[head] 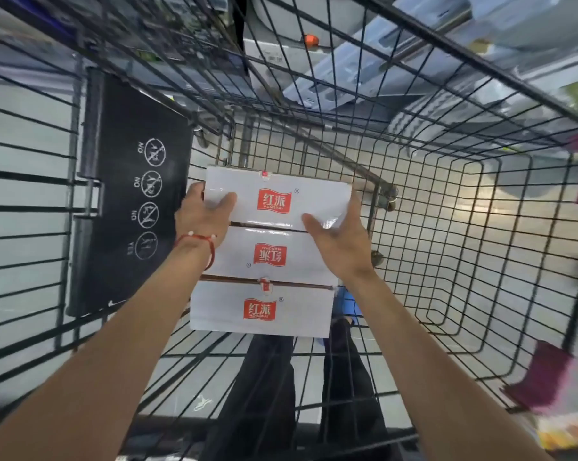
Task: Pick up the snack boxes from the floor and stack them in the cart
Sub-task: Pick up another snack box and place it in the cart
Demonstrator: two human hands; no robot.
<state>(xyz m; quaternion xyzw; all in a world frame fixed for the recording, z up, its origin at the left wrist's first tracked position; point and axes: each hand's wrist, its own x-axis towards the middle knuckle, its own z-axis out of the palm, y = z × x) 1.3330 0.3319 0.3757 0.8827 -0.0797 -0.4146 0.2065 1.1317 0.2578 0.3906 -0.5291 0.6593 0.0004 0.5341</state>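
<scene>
Left hand (201,214) gripped the far snack box (274,197) by its left end, thumb on top; right hand (340,241) gripped its right end | box long axis crosswise, near cart (480,227) left wall, touching middle box (271,254) | fingers beneath hidden; whether it rested on the cart floor unclear

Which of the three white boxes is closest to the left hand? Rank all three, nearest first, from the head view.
1. Far box: gripped by the left hand at its left end.
2. Middle box: centre of the row.
3. Near box: lowest in the view.
</scene>
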